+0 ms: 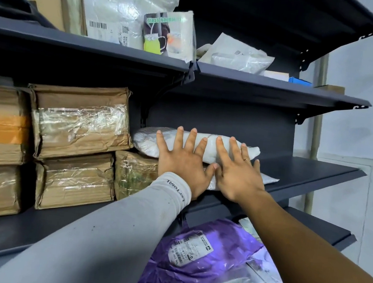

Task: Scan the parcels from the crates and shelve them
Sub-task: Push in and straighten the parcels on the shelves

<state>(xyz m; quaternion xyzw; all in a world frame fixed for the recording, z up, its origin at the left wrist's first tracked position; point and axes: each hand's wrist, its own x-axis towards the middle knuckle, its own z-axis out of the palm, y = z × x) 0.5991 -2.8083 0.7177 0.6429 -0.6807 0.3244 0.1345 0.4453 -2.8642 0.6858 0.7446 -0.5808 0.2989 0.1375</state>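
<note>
On the middle shelf (pixel 314 172), a white parcel (pixel 147 139) lies on another white bag (pixel 268 178), pressed by both hands. The left hand (pixel 184 162) and right hand (pixel 236 171) lie flat on it with fingers spread straight, gripping nothing. Taped brown boxes (pixel 79 122) crowd just beside it on the left. Below, a purple bag (pixel 199 269) fills the lower shelf; above sit more white bags (pixel 239 55).
</note>
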